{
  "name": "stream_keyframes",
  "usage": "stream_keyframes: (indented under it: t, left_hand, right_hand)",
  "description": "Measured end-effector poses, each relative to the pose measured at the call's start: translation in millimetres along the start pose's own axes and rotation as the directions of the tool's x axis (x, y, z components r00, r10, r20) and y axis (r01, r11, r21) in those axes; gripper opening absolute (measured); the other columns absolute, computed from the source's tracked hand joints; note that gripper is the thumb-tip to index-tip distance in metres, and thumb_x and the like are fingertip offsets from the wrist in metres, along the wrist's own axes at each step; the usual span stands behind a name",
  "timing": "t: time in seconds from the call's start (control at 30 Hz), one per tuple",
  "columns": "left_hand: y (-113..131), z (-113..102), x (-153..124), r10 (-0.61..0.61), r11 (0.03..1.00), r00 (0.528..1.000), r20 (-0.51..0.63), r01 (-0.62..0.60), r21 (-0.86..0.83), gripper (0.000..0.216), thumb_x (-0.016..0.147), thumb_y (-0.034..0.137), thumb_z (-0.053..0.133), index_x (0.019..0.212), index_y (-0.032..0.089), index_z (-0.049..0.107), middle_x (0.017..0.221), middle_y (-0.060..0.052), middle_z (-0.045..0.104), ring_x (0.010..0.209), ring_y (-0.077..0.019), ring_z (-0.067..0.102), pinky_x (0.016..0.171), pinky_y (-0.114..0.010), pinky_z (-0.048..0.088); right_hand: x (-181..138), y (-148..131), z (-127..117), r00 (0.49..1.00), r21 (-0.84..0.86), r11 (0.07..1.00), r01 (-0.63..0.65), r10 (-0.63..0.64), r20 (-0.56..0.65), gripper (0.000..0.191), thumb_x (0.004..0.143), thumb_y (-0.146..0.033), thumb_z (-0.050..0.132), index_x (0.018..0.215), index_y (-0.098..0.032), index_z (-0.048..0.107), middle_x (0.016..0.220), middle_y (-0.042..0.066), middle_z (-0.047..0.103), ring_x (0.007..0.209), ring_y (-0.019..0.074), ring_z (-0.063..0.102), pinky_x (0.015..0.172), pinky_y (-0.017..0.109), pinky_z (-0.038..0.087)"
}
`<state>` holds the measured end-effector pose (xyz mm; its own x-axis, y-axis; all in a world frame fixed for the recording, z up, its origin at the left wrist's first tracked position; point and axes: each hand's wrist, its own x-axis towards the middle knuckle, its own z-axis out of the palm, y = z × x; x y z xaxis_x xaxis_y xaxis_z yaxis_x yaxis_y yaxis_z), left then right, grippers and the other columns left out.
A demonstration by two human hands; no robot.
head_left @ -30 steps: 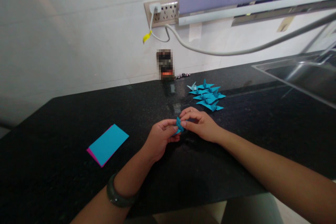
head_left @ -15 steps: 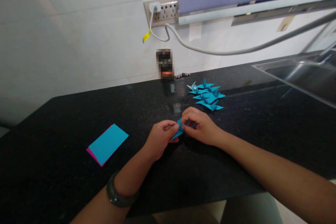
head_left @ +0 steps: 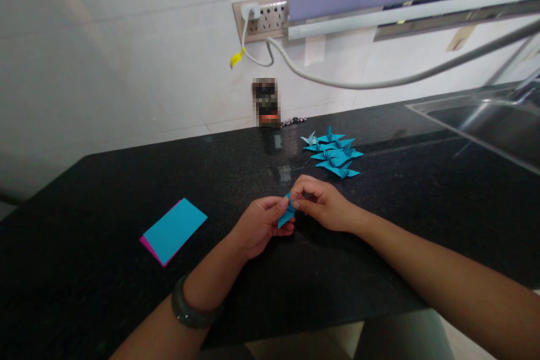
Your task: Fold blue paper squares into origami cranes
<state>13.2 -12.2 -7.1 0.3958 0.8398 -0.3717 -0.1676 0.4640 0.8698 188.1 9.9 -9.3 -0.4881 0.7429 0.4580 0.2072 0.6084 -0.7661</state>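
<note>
A small folded blue paper piece (head_left: 287, 215) is held just above the black countertop (head_left: 379, 225) between both hands. My left hand (head_left: 259, 225) pinches its lower part with thumb and fingers. My right hand (head_left: 323, 202) pinches its upper tip, fingers curled close together. Much of the paper is hidden by my fingers. Behind my right hand lies a cluster of several finished blue folded paper shapes (head_left: 333, 154). A stack of flat paper sheets (head_left: 174, 232), blue on top with pink beneath, lies to the left of my left hand.
A steel sink (head_left: 485, 118) is set into the counter at the far right. On the tiled wall a socket strip (head_left: 261, 19) has a white plug, and a thick grey cable (head_left: 379, 81) sags across. A small dark object (head_left: 265, 102) stands against the wall.
Both hands have shifted slightly while working the paper; the piece has turned so its point now hangs down-left below my fingers. Everything else on the counter is where it was.
</note>
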Motion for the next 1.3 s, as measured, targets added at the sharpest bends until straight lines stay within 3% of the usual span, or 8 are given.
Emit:
stream_keyframes:
  t: [0.2, 0.57, 1.3]
  left_hand:
    - [0.4, 0.1, 0.4, 0.018, 1.000, 0.999, -0.032, -0.017, 0.001, 0.033, 0.065, 0.043, 0.071, 0.074, 0.012, 0.063, 0.061, 0.000, 0.061, 0.048, -0.0076, 0.056, 0.049, -0.020, 0.049]
    - [-1.2, -0.1, 1.6, -0.002, 1.000, 0.999, -0.053, 0.001, -0.026, 0.034, 0.063, 0.043, 0.073, 0.074, 0.012, 0.062, 0.061, -0.001, 0.061, 0.048, -0.0083, 0.056, 0.048, -0.021, 0.049]
    - [0.7, 1.9, 1.6, 0.009, 0.999, 0.996, -0.087, -0.007, 0.031, 0.030, 0.065, 0.040, 0.071, 0.073, 0.012, 0.062, 0.061, -0.001, 0.062, 0.048, -0.0085, 0.057, 0.049, -0.021, 0.047]
  right_hand:
    - [-0.1, 2.2, 2.8, 0.998, -0.001, 0.998, 0.057, -0.057, -0.010, 0.008, 0.080, -0.012, 0.054, 0.074, -0.017, 0.057, 0.074, 0.001, 0.054, 0.070, 0.0117, 0.052, 0.065, 0.025, 0.043]
    - [-1.7, 2.2, 8.8, 0.994, 0.032, 0.995, -0.097, 0.099, -0.052, 0.005, 0.078, -0.015, 0.056, 0.074, -0.017, 0.058, 0.072, 0.001, 0.055, 0.064, 0.0102, 0.052, 0.059, 0.023, 0.043]
    - [-3.3, -3.9, 15.6, 0.979, -0.040, 0.987, -0.156, 0.149, -0.139, 0.005, 0.076, -0.018, 0.058, 0.071, -0.016, 0.059, 0.065, -0.001, 0.054, 0.059, 0.0090, 0.049, 0.054, 0.021, 0.039]
